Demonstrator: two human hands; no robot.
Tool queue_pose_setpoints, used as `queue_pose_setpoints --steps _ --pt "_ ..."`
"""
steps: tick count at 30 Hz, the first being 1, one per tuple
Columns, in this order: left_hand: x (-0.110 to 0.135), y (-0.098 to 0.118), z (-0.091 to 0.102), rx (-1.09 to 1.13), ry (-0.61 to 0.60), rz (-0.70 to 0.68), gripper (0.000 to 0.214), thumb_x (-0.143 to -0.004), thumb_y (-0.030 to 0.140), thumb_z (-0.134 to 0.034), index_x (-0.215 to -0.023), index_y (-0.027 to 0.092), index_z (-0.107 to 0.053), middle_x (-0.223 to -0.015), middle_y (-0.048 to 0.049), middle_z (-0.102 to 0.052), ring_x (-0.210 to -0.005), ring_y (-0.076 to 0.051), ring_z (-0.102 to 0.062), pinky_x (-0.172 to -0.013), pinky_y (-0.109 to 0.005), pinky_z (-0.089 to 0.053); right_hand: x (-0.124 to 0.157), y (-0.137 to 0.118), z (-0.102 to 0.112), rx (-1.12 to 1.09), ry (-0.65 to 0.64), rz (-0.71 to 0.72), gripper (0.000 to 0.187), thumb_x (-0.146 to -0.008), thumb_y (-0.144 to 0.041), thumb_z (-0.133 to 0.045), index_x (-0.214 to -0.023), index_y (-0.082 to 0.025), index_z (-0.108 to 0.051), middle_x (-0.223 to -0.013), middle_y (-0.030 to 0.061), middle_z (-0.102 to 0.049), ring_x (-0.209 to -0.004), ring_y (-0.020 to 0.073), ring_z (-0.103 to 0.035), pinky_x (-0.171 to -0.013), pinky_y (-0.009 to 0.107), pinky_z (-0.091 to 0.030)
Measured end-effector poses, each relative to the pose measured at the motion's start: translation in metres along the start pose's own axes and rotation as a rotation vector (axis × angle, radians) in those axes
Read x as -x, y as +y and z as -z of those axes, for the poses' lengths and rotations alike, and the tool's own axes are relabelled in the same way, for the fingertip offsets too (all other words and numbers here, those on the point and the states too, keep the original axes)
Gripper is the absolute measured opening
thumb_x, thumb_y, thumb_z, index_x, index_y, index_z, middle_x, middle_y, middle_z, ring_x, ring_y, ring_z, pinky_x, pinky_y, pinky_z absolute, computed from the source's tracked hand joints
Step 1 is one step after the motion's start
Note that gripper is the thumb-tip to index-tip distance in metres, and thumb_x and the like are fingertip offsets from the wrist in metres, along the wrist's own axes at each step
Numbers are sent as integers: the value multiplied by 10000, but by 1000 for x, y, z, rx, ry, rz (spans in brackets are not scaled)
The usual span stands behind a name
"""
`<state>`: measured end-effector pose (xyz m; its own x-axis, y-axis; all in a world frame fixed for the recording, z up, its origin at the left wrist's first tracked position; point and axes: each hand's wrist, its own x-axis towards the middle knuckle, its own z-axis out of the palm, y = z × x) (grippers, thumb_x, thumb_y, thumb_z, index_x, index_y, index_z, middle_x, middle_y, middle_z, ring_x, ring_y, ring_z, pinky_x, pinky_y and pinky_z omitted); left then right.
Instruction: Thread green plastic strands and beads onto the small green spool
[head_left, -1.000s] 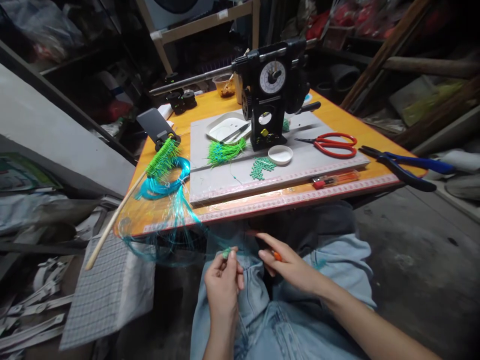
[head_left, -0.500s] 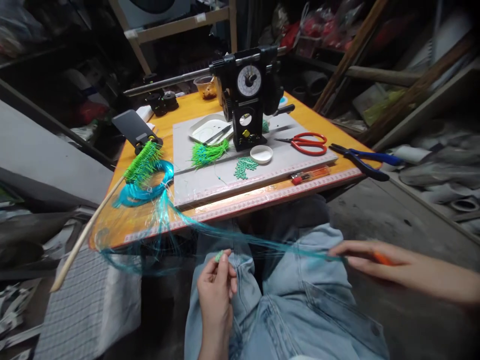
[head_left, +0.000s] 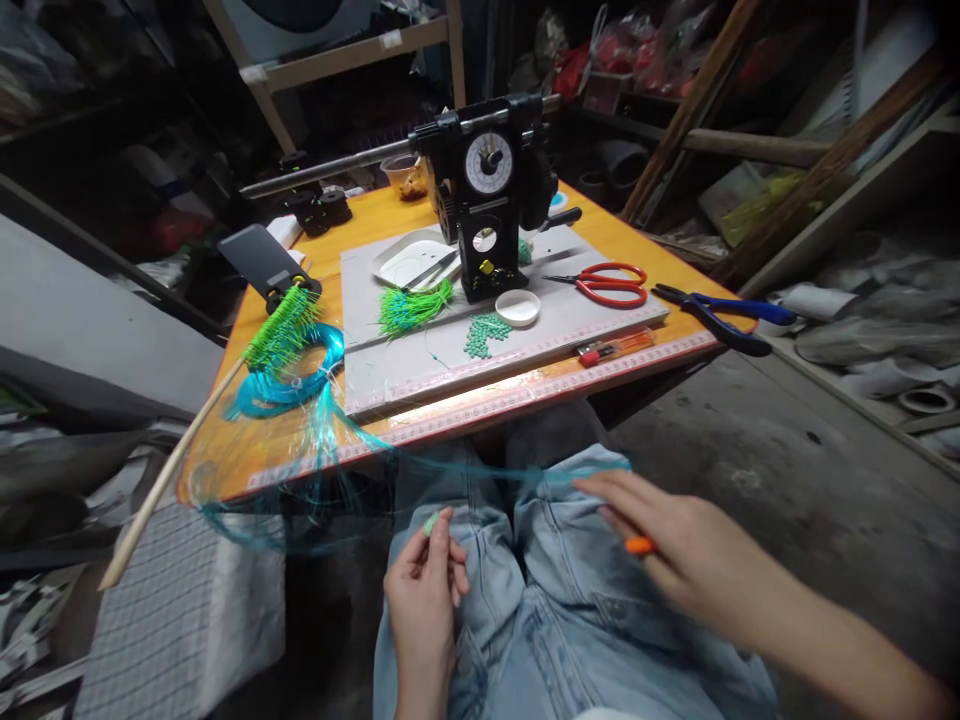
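My left hand (head_left: 424,590) hovers over my lap, fingers pinched on a small green bead (head_left: 430,523). My right hand (head_left: 667,550) is over my right thigh, fingers partly stretched, with a small orange tool (head_left: 640,545) tucked in them and a teal line (head_left: 480,470) running from its fingertips. That line leads back to a teal coil (head_left: 289,375) on the orange table (head_left: 360,215), beside a wooden stick (head_left: 169,470) wound with bright green fibres.
A grey board (head_left: 540,335) carries a black winding machine with a dial (head_left: 487,190), a white tray (head_left: 409,258), a green tassel (head_left: 412,305), loose green beads (head_left: 484,335), a white lid (head_left: 517,307) and red scissors (head_left: 611,285). Blue pliers (head_left: 720,315) and an orange lighter (head_left: 619,347) lie nearby.
My right hand drew the teal line far out to the right, then came back toward my lap, so the line now sags. The left hand kept its pinch on the bead.
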<state>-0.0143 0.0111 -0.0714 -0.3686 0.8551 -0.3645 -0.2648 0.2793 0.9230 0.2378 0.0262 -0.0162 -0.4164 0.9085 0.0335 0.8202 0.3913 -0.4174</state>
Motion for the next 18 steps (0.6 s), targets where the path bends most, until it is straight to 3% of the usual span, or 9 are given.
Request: queue_pose_setpoints --steps 3,6,9,14,16,18 --pt "1 -2 5 -34 25 -2 338 -728 404 -755 -922 129 -739 -539 35 -598 -358 -30 -454 -323 -119 -294 -11 -35 -13 -227 -140 97 471 -829 -23 -383 -1240 -201 -526 -1136 95 -639 -956 231 -653 -772 350 -538" --pt "3 -1 8 -48 45 0 329 -722 403 -759 -899 127 -741 -532 37 -595 -355 -33 -451 -322 -124 -295 -18 -53 -26 -360 -168 133 334 -911 -84 -371 -1148 -202 -574 -989 82 -648 -846 215 -641 -710 335 -517" --pt "5 2 7 -39 62 6 324 -708 400 -772 -882 129 -740 -526 38 -598 -356 -28 -449 -327 -115 -297 -22 -59 -38 -462 -131 157 307 -934 -102 -374 -1143 -214 -570 -999 72 -643 -867 202 -631 -731 324 -506" --pt "11 9 5 20 55 54 324 -661 421 -800 -761 123 -720 -501 38 -591 -328 -13 -421 -304 -98 -279 -32 -67 -52 -582 -135 185 460 -924 -85 -392 -1362 -224 -403 -1382 97 -489 -1241 202 -493 -967 327 -439" --pt "14 13 5 47 48 78 341 -642 439 -807 -736 128 -704 -499 41 -586 -315 -9 -411 -292 -92 -271 -34 -68 -53 -627 -186 150 462 -915 -105 -423 -1362 -218 -396 -1359 102 -503 -1215 206 -510 -967 324 -434" --pt "17 16 5 76 52 96 339 -642 439 -808 -747 137 -694 -507 45 -588 -312 -5 -404 -285 -81 -262 -32 -61 -49 -681 -227 55 296 -924 -153 -447 -1203 -216 -525 -1158 74 -609 -1045 194 -587 -891 304 -455"
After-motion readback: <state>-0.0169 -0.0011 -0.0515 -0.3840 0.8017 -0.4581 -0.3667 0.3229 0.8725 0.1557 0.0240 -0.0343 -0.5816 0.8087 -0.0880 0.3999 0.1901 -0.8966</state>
